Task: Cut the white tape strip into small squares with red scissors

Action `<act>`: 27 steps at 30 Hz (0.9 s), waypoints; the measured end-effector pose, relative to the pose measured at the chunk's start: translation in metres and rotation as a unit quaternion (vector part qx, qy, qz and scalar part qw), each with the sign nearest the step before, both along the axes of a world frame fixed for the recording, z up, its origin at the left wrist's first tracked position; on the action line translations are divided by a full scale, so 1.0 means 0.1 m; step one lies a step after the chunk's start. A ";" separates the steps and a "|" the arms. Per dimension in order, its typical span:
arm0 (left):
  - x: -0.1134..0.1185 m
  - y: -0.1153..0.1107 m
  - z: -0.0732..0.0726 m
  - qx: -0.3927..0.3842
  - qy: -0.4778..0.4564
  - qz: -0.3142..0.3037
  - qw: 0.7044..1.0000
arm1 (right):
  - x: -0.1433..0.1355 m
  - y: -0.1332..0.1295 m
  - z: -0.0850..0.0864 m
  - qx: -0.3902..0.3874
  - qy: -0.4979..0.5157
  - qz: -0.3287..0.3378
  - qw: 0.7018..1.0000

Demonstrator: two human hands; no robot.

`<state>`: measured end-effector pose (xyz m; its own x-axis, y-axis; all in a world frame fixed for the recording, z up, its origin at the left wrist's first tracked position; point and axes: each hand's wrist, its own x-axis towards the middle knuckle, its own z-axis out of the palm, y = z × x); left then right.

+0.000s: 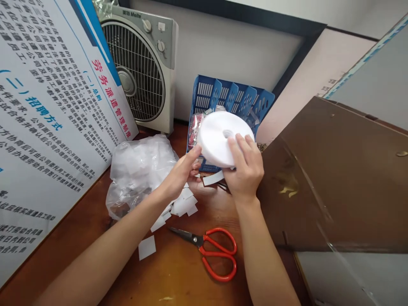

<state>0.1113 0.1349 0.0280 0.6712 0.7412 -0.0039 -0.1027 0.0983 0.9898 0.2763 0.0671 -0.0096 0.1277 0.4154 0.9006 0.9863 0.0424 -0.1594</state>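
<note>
A wide roll of white tape (216, 127) is held up over the table, its flat side and small centre hole facing me. My right hand (245, 163) grips it from the lower right, fingers spread over the flat side. A loose white strip (213, 178) shows below the roll. At the roll's lower left edge is my left hand (186, 168), thumb up close to the rim and fingers loosely curled, with a gap between them; whether the thumb touches is unclear. Scissors with red handles (218, 253) lie on the table (178, 276) between my forearms.
Cut white pieces (183, 204) lie beside a clear plastic bag (137, 170) on the left. Behind the roll stands a blue file rack (204, 91) holding packets. A box fan (137, 68), a printed board (57, 110) and a brown panel (344, 178) surround the table.
</note>
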 end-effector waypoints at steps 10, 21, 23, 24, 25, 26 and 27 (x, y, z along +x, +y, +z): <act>-0.31 0.30 0.27 0.192 -0.052 0.109 0.974 | -0.24 -0.20 0.44 -0.110 0.025 0.021 0.993; -0.56 0.35 0.45 0.528 0.140 0.030 0.837 | 0.19 -0.22 0.27 -0.214 0.431 0.375 0.792; -0.55 0.37 0.43 0.533 0.148 0.024 0.833 | 0.23 -0.24 0.27 -0.270 0.441 0.321 0.794; -0.55 0.38 0.42 0.538 0.149 0.028 0.829 | 0.26 -0.26 0.28 -0.290 0.438 0.281 0.803; -0.55 0.39 0.41 0.548 0.150 0.036 0.822 | 0.29 -0.29 0.31 -0.304 0.430 0.239 0.816; -0.55 0.40 0.40 0.559 0.153 0.049 0.813 | 0.32 -0.34 0.34 -0.309 0.418 0.209 0.828; -0.55 0.41 0.39 0.573 0.159 0.063 0.802 | 0.35 -0.39 0.37 -0.305 0.406 0.199 0.838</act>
<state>0.0566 0.1759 0.0671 0.6912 0.4424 0.5714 0.2342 -0.8852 0.4020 0.3115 0.0283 0.0275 0.3377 0.9224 0.1873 0.4686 0.0078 -0.8834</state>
